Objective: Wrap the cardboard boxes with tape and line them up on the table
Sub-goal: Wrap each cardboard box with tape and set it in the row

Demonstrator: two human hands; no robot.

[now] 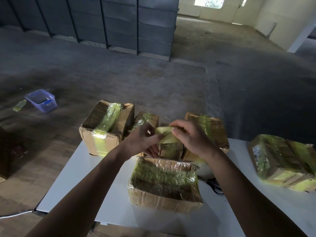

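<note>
One cardboard box [164, 183], already wrapped, lies nearest on the white surface [82, 185]. Just beyond it, the hands work together: left hand [145, 141] and right hand [189, 139] each pinch an end of a yellowish tape strip [166, 134], fingers curled, above a small box [171, 148]. It would be best to keep the strip taut and untwisted, lay it centred, then smooth outward. Count: six boxes, one pair of scissors [216, 186]; on the floor beyond, one blue bin [41, 100] and one bottle [19, 105].
</note>
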